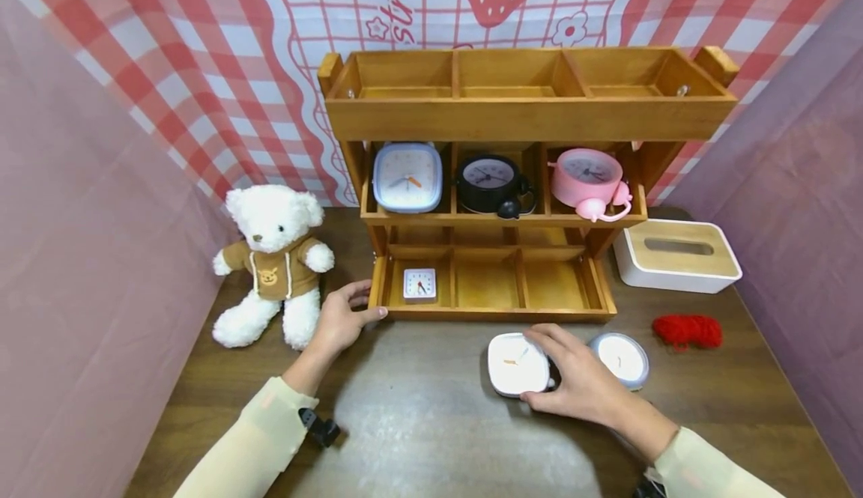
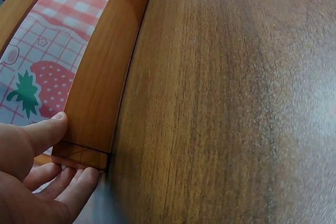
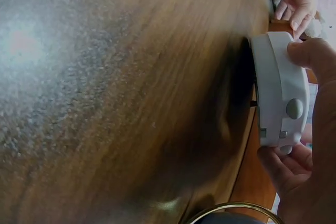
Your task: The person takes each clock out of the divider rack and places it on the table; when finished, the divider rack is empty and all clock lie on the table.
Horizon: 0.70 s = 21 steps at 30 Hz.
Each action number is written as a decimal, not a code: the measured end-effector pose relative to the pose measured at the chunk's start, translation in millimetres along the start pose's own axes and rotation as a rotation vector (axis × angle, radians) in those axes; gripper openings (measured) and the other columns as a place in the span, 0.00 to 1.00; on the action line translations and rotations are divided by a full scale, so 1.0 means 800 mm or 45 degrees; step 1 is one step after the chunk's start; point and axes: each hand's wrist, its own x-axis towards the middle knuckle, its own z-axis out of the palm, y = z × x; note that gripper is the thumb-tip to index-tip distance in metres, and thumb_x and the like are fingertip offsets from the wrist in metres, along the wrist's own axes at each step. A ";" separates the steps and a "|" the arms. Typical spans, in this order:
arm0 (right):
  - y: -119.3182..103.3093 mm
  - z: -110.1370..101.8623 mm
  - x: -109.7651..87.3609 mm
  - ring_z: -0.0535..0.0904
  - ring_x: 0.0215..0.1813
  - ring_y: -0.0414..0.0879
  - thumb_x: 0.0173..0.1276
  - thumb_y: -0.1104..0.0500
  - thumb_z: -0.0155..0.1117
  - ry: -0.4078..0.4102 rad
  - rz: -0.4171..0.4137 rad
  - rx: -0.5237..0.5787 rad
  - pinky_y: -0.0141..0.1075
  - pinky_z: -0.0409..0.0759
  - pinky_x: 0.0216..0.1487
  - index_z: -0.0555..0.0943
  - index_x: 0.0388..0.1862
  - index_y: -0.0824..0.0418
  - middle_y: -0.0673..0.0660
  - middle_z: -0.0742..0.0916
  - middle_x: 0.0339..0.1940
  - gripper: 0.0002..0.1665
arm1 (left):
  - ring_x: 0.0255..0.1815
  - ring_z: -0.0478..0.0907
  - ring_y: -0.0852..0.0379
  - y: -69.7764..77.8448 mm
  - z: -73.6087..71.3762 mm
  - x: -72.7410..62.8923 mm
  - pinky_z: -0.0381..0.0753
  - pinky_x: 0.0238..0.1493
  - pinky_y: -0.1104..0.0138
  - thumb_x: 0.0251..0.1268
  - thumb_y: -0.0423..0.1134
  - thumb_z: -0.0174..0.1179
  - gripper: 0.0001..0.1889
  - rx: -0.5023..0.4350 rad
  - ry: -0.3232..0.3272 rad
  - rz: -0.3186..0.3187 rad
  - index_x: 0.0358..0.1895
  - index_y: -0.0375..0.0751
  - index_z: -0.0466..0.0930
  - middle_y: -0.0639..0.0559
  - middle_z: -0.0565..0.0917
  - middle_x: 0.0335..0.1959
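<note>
My right hand (image 1: 573,374) grips a white square alarm clock (image 1: 518,365) by its sides, thumb on one edge and fingers on the other. In the right wrist view, buttons show on the clock's casing (image 3: 281,90), with a dark shadow on the tabletop beside it. My left hand (image 1: 342,318) holds the lower front left corner of a wooden tiered shelf (image 1: 526,120). The left wrist view has the thumb on the front board (image 2: 97,87) and the fingers curled at its end. Beside my right hand lies a round pale clock (image 1: 620,359), partly covered by it.
The shelf's middle tier has a blue clock (image 1: 407,177), a black alarm clock (image 1: 488,183) and a pink alarm clock (image 1: 586,180). A small white clock (image 1: 419,285) sits bottom left. A teddy bear (image 1: 276,262) is left; a tissue box (image 1: 677,256) and red yarn (image 1: 688,331) are right.
</note>
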 end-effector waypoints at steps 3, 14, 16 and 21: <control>-0.002 -0.001 0.000 0.82 0.60 0.50 0.38 0.40 0.86 -0.017 0.009 -0.014 0.49 0.85 0.56 0.79 0.65 0.65 0.55 0.82 0.62 0.56 | 0.59 0.83 0.39 -0.001 0.000 0.000 0.86 0.54 0.55 0.59 0.34 0.75 0.33 0.002 0.000 0.008 0.69 0.32 0.75 0.33 0.85 0.57; -0.001 -0.007 0.005 0.85 0.56 0.53 0.39 0.39 0.86 -0.106 0.057 -0.070 0.48 0.86 0.54 0.79 0.67 0.64 0.58 0.82 0.63 0.57 | 0.59 0.83 0.38 -0.003 0.000 -0.001 0.86 0.54 0.54 0.58 0.33 0.75 0.34 -0.011 0.005 0.016 0.68 0.31 0.75 0.32 0.84 0.58; -0.001 -0.008 0.006 0.85 0.56 0.54 0.39 0.39 0.86 -0.113 0.057 -0.067 0.49 0.86 0.54 0.78 0.67 0.64 0.59 0.82 0.63 0.57 | 0.59 0.83 0.39 -0.003 0.000 -0.001 0.86 0.54 0.54 0.58 0.33 0.75 0.34 -0.012 0.008 0.016 0.68 0.31 0.75 0.33 0.85 0.58; -0.001 -0.014 0.007 0.84 0.58 0.56 0.40 0.38 0.86 -0.147 0.076 -0.076 0.52 0.85 0.55 0.78 0.68 0.63 0.60 0.82 0.64 0.57 | 0.59 0.83 0.39 -0.003 0.000 -0.001 0.86 0.54 0.54 0.59 0.34 0.75 0.34 -0.007 0.008 0.027 0.69 0.31 0.75 0.33 0.84 0.58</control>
